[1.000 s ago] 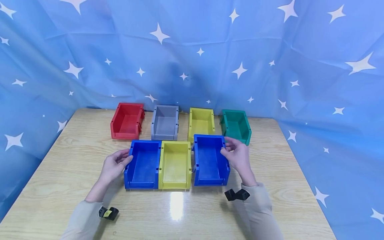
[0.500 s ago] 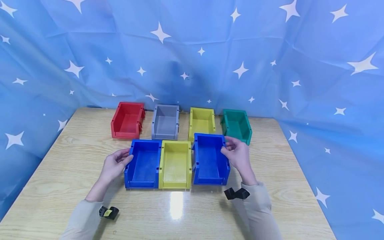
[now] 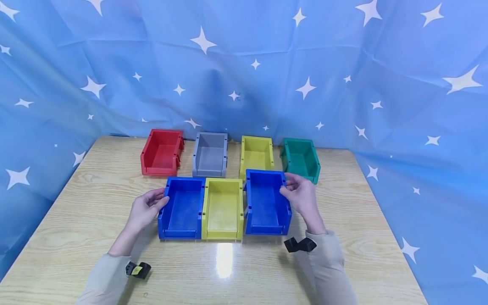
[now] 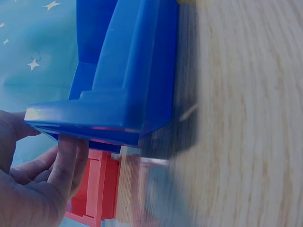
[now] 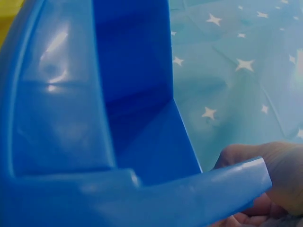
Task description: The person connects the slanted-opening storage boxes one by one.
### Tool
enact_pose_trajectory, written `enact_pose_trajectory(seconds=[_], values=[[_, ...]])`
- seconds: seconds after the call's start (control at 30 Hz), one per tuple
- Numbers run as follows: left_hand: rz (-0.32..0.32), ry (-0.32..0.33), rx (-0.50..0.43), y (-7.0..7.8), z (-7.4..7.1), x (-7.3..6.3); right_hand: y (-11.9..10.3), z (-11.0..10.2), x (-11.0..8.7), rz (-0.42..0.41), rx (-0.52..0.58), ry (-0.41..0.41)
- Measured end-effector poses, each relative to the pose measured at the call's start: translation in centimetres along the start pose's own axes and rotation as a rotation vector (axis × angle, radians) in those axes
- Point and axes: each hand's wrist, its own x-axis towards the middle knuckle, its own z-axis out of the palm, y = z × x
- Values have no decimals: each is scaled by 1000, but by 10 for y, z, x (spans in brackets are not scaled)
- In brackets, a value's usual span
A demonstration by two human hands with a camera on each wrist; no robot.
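No text, brand or number — nothing legible in any view.

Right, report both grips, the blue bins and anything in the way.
Left grip holds left blue bin by its side rim. Right grip holds right blue bin likewise. Front yellow bin between; rear yellow bin beyond, partly hidden.

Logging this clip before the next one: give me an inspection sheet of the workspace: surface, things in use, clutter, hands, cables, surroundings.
Surface: wood-grained table, with a glare patch near the front.
Things in use: left blue bin sits against front yellow bin; right blue bin is slightly apart from it.
Clutter: red bin, grey bin, rear yellow bin and green bin in a row behind.
Hands: left hand grips left blue bin; right hand grips right blue bin.
Cables: nothing seen.
Surroundings: blue star-patterned backdrop.
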Motion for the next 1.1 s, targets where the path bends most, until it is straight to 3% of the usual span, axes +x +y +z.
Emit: enact_pose_trajectory(seconds=[0.47, 0.57, 0.73, 0.9, 1.1], values=[[-16, 0, 14, 3, -3, -1, 8, 2, -2, -60, 28, -3], [-19, 1, 11, 2, -2, -1, 3, 3, -5, -132, 11, 38], [-10, 5, 7, 1, 0, 0, -16, 14, -11, -342, -35, 79], [-5, 6, 16, 3, 0, -1, -35, 34, -12, -501, -65, -38], [-10, 2, 15, 3, 0, -1, -49, 54, -10, -530, -169, -262]])
